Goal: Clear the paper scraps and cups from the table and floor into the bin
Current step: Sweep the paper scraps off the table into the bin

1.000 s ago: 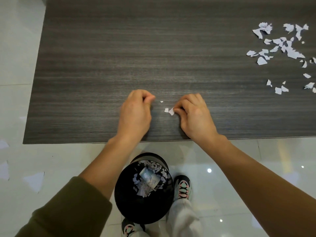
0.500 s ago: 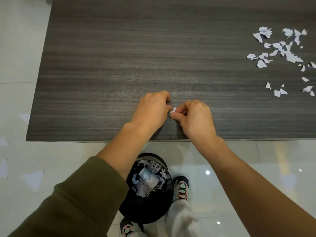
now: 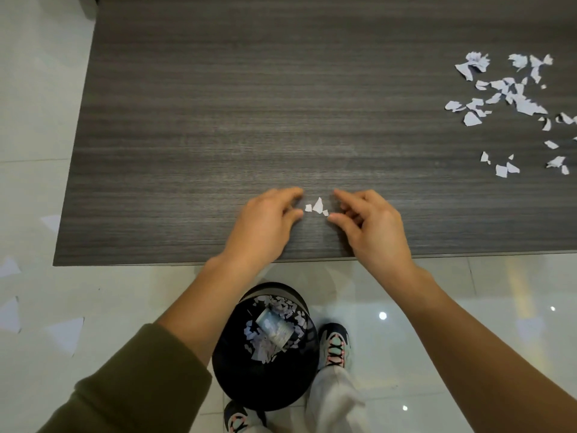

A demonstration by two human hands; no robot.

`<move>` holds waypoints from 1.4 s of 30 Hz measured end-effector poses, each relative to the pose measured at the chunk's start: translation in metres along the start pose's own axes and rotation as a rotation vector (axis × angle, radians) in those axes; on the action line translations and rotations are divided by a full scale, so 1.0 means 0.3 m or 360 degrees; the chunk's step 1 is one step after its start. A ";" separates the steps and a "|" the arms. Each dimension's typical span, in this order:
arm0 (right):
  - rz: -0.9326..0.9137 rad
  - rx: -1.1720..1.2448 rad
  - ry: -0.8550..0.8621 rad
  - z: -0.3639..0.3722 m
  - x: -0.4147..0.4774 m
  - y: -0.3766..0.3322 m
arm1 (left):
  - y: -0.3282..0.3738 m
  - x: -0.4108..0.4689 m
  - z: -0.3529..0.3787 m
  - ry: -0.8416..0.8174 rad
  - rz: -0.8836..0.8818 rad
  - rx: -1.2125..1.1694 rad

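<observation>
A few small white paper scraps [image 3: 317, 207] lie on the dark wood table [image 3: 218, 120] near its front edge. My left hand [image 3: 265, 223] sits just left of them and my right hand [image 3: 371, 226] just right, both with loosely spread fingers and nothing held. A larger scatter of white scraps [image 3: 512, 101] covers the table's right side. Below the table edge, between my feet, stands a black bin [image 3: 268, 348] holding paper scraps and a crumpled cup.
Larger white paper pieces [image 3: 67, 334] lie on the pale tiled floor at the left, with another at the far left [image 3: 9, 267]. My shoes [image 3: 334, 345] stand next to the bin. The table's left edge runs near the floor scraps.
My hands came together pinching at the small scraps, then parted. The scraps now lie loose in a small pile between my open fingers.
</observation>
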State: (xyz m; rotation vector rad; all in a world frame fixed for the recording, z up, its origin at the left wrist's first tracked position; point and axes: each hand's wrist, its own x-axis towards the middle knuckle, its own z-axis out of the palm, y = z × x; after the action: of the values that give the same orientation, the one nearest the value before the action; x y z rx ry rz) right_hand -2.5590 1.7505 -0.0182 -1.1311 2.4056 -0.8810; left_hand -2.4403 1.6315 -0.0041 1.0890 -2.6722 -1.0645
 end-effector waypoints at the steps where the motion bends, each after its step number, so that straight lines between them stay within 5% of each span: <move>1: -0.0067 -0.0088 -0.0016 0.010 -0.004 0.006 | -0.001 -0.007 0.009 -0.0041 0.0075 0.0096; 13: -0.0259 -0.0106 0.0062 0.055 0.043 -0.012 | 0.050 0.023 0.068 0.0039 0.0188 0.0412; 17: -0.0245 -0.0126 -0.0007 0.053 0.072 -0.022 | 0.023 0.034 0.014 0.0179 -0.0130 0.0113; 25: 0.0260 0.0434 0.0165 0.014 0.023 -0.033 | -0.030 0.043 -0.039 0.0144 -0.0399 -0.0474; 31: -0.0091 -0.0159 -0.0035 0.014 0.055 -0.037 | -0.036 0.039 -0.048 0.0115 -0.0376 -0.0466; 42: 0.0117 -0.0511 -0.0365 0.028 0.070 -0.084 | -0.033 0.027 -0.039 0.0124 -0.0365 -0.0467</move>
State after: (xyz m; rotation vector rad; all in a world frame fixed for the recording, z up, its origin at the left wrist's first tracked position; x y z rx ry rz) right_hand -2.5533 1.7185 -0.0086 -1.1716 2.4296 -0.3260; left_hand -2.4368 1.6146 -0.0031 1.3626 -2.2772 -1.3665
